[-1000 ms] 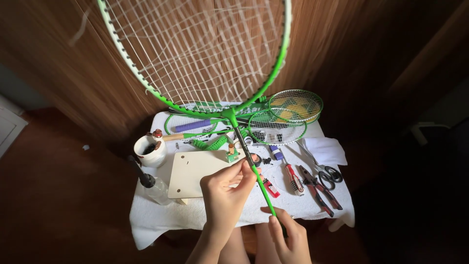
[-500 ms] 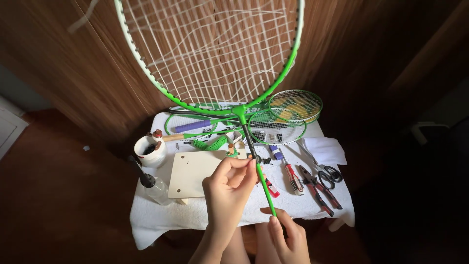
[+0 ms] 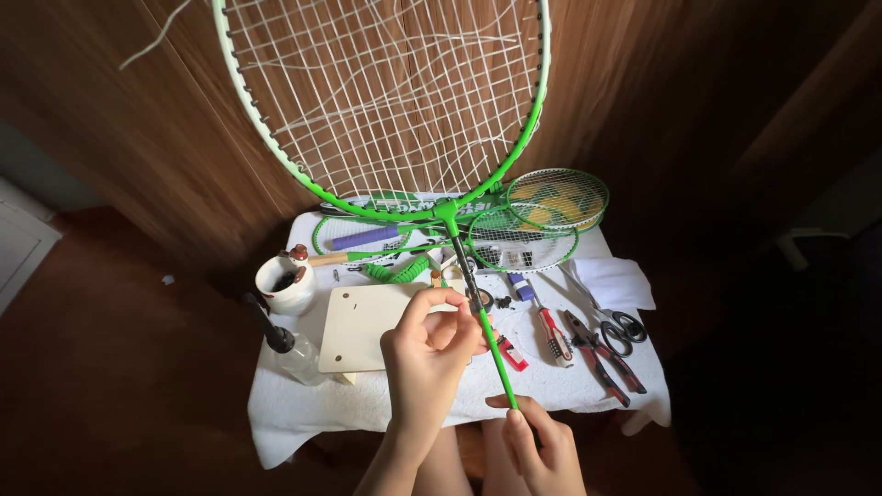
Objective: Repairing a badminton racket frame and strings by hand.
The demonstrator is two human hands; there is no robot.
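Green racket (image 3: 395, 119) held up over the desk (image 3: 367, 404), strung head toward the wooden wall, some strings loose and wavy. Left hand (image 3: 427, 354) fingers closed around the racket's shaft about halfway down, thumb and fingertips pinching it. Right hand (image 3: 542, 445) fingers gripping the shaft lower, at the bottom end in view. Shaft slants from the racket's throat down to the right hand.

Rest placed relative to the racket's throat: desk with white cloth sits below it. Two more green rackets (image 3: 542, 220) lie flat just behind and right of the throat. White cup (image 3: 285, 285) down-left of it, small clear bottle (image 3: 289, 349) with dark nozzle further down-left. Pale board (image 3: 363, 326) below-left, partly behind the left hand. Green coiled cord (image 3: 395, 271) just left below the throat. Screwdriver (image 3: 551, 331) with red handle, red pliers (image 3: 602, 354) and scissors (image 3: 616, 321) lie down-right of it on the cloth
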